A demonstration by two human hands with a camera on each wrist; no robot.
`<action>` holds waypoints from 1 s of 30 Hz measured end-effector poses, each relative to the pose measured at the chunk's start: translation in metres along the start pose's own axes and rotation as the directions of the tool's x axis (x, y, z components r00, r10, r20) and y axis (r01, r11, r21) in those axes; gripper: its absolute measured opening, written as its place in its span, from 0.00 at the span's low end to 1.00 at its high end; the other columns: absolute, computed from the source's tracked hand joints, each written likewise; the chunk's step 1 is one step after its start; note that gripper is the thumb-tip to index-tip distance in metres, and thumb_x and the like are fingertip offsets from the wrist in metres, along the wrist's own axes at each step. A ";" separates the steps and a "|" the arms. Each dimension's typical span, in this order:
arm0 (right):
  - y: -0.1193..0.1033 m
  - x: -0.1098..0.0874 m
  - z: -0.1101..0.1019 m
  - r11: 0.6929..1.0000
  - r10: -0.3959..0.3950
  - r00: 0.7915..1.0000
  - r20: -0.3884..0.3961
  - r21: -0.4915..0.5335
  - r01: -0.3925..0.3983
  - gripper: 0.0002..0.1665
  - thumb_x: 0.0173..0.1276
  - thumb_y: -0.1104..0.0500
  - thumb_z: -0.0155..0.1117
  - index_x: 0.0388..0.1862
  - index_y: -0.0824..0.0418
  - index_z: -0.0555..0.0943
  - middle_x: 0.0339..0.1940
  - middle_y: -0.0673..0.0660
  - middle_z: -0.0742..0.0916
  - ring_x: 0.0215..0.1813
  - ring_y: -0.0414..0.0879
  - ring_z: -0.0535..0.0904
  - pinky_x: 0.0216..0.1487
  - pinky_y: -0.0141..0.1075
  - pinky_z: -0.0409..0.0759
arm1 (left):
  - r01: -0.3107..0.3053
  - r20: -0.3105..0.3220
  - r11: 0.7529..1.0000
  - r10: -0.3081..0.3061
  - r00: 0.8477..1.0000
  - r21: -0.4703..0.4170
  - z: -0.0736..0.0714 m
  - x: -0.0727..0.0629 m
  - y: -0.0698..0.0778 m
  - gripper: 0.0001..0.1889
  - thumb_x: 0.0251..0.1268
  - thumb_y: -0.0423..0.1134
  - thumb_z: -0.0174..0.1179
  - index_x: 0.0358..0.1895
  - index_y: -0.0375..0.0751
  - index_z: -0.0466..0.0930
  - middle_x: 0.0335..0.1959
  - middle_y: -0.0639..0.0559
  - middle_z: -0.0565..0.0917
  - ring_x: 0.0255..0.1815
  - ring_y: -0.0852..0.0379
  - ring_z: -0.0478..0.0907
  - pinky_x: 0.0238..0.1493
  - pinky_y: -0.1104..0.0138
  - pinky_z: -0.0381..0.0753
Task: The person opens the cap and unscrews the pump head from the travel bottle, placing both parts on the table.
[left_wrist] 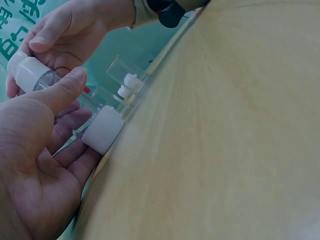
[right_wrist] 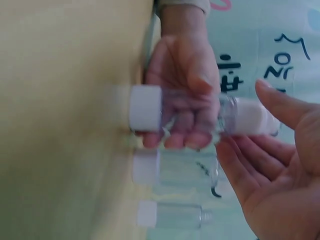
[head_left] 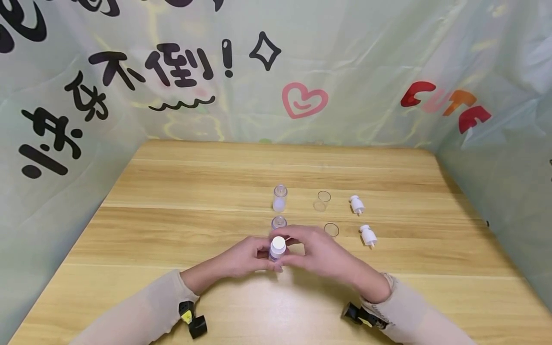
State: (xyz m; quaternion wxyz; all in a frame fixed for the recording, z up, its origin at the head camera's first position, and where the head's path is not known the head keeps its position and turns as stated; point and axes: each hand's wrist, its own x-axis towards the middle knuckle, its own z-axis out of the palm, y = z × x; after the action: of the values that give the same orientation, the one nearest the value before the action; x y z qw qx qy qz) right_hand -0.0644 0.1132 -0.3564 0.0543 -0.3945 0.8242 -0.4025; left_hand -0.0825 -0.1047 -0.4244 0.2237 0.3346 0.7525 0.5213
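Note:
A clear pump bottle (right_wrist: 145, 107) with a white base stands upright on the table between both hands. My left hand (head_left: 246, 256) holds its body, thumb on one side and fingers on the other, as the left wrist view shows. A white pump head (right_wrist: 248, 117) sits on the bottle's neck. Around this pump head my right hand (head_left: 319, 251) is spread, thumb and fingers on opposite sides; in the right wrist view they look slightly apart from it. Just behind stands a second clear bottle (head_left: 279, 222), partly hidden by the right hand.
Another clear bottle (head_left: 280, 199) stands farther back. To the right are two clear caps, one far (head_left: 324, 196) and one nearer (head_left: 331, 230). Beyond them lie two white pump heads, the far one (head_left: 357, 205) and the near one (head_left: 368, 236). A printed curtain (head_left: 366, 72) surrounds the wooden table (head_left: 172, 230).

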 end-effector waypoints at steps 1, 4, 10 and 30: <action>-0.001 0.000 0.002 1.000 -0.009 1.000 -0.021 -0.027 0.008 0.27 0.60 0.53 0.74 0.58 0.56 0.79 0.50 0.46 0.86 0.49 0.38 0.82 0.53 0.36 0.81 | -0.001 0.003 1.000 0.001 1.000 -0.010 0.000 0.000 0.000 0.17 0.62 0.40 0.69 0.53 0.41 0.83 0.49 0.56 0.85 0.51 0.62 0.80 0.55 0.68 0.78; -0.001 0.000 0.009 0.994 -0.025 0.997 -0.073 -0.109 0.017 0.27 0.59 0.50 0.75 0.56 0.54 0.80 0.47 0.45 0.86 0.45 0.35 0.81 0.49 0.36 0.82 | -0.009 0.014 1.000 0.009 1.000 -0.024 -0.001 -0.001 0.001 0.18 0.63 0.38 0.67 0.55 0.38 0.81 0.51 0.53 0.85 0.52 0.62 0.80 0.55 0.68 0.79; 0.000 -0.001 0.014 0.989 -0.013 0.993 -0.120 -0.147 -0.005 0.26 0.59 0.49 0.74 0.55 0.55 0.81 0.46 0.45 0.86 0.43 0.34 0.80 0.46 0.36 0.82 | -0.017 0.011 1.000 0.017 1.000 -0.026 0.000 -0.002 0.001 0.16 0.65 0.37 0.65 0.54 0.37 0.81 0.48 0.53 0.86 0.48 0.62 0.82 0.52 0.67 0.80; 0.005 -0.001 -0.003 0.995 0.038 0.999 0.034 0.092 -0.041 0.21 0.65 0.58 0.70 0.57 0.57 0.81 0.51 0.45 0.86 0.51 0.38 0.82 0.55 0.35 0.79 | -0.014 -0.002 1.000 0.014 1.000 -0.027 0.001 0.001 0.001 0.14 0.60 0.38 0.70 0.48 0.41 0.82 0.46 0.54 0.86 0.46 0.62 0.82 0.51 0.67 0.81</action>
State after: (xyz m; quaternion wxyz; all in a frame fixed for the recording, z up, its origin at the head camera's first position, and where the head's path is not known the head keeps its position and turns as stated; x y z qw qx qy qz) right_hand -0.0682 0.1176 -0.3581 0.0937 -0.3815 0.8114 -0.4328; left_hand -0.0821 -0.1032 -0.4234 0.2241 0.3364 0.7432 0.5333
